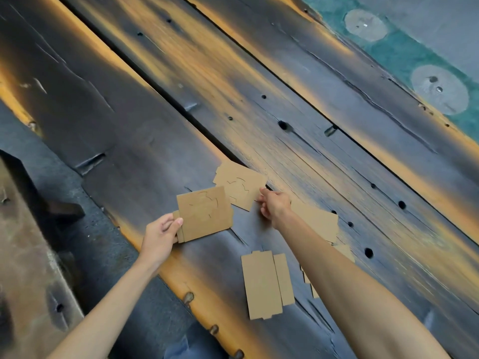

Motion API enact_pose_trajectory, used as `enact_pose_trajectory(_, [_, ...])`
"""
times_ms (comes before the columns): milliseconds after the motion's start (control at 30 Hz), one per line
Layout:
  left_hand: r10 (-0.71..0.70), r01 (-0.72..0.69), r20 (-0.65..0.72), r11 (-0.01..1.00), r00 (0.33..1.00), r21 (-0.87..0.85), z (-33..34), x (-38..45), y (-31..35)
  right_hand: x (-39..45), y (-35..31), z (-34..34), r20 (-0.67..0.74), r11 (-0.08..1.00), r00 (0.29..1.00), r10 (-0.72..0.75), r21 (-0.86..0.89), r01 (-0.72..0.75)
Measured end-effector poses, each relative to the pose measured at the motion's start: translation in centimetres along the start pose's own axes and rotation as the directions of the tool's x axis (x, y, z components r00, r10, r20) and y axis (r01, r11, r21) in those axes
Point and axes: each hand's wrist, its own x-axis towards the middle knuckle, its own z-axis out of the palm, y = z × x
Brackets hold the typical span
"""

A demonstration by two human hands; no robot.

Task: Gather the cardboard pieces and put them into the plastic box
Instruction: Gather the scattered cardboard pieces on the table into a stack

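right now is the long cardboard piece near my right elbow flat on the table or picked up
Flat on the table. The long cardboard piece lies on the dark wood table with neither hand touching it.

The bench (259,81) is made of dark, charred-looking planks with orange-brown streaks, running diagonally across the view. Narrow gaps part the planks, and small round holes (283,124) dot the wood. Its near edge is rough and orange. Below left lies a grey floor (85,208). At the upper right is a teal surface (396,51) with pale round patches (439,89).
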Motion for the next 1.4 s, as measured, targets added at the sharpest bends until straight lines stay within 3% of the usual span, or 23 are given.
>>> enact_pose_trajectory(200, [-0.017, 0.017, -0.007, 1.0, 1.0, -0.009, -0.8, 1.3, 0.9, 0.9, -0.2, 2.0, -0.142, 0.998, 0.989, 0.045, 0.043, -0.039])
enact_pose_trajectory(333, [-0.013, 0.013, -0.002, 1.0, 1.0, -0.009, -1.3, 1.9, 1.7, 0.0, -0.1, 0.8, -0.11, 0.989, 0.994, -0.008, 0.144, 0.023])
enact_pose_trajectory(500, [0.006, -0.006, -0.002, 1.0, 1.0, -0.02, -0.9, 2.2, 2.7, -2.5, -0.1, -3.2, 0.009, 0.958, 0.982, -0.186, 0.222, 0.18])
enact_pose_trajectory(667, [0.007, -0.008, -0.009, 0.999, 1.0, -0.036, 0.2, 1.3, 3.2, -5.5, 0.1, -8.4, 0.018, 0.9, 0.905, -0.425, 0.117, 0.42])
enact_pose_trajectory(800, [-0.03, 0.035, 0.064, 0.997, 0.998, -0.072, 2.2, -0.1, 3.7, -8.1, -0.5, -11.3, 0.125, 0.745, 0.76, -0.638, -0.152, 0.65])
enact_pose_trajectory(900, [-0.075, 0.088, 0.163, 0.994, 0.984, -0.07, 4.1, -2.0, 4.0, -10.4, -1.1, -12.5, 0.308, 0.522, 0.613, -0.727, -0.331, 0.786])
enact_pose_trajectory(1000, [-0.12, 0.13, 0.273, 0.991, 0.955, -0.021, 6.1, -3.7, 4.0, -11.9, -1.5, -12.1, 0.537, 0.244, 0.517, -0.667, -0.499, 0.832])
enact_pose_trajectory(1067, [-0.135, 0.139, 0.36, 0.99, 0.923, 0.015, 7.4, -5.1, 4.1, -12.8, -1.4, -11.9, 0.65, 0.053, 0.485, -0.584, -0.566, 0.823])
enact_pose_trajectory(1100, [-0.137, 0.14, 0.405, 0.99, 0.904, 0.022, 8.0, -5.7, 4.2, -13.2, -1.4, -11.7, 0.697, 0.006, 0.476, -0.536, -0.561, 0.828])
enact_pose_trajectory(1233, [-0.133, 0.131, 0.581, 0.99, 0.803, 0.045, 9.4, -8.1, 4.0, -14.1, -0.9, -11.2, 0.782, -0.02, 0.49, -0.386, -0.538, 0.843])
enact_pose_trajectory(1400, [-0.13, 0.104, 0.675, 0.991, 0.726, 0.08, 10.3, -9.8, 3.5, -14.5, 0.4, -11.2, 0.829, -0.022, 0.457, -0.322, -0.489, 0.872])
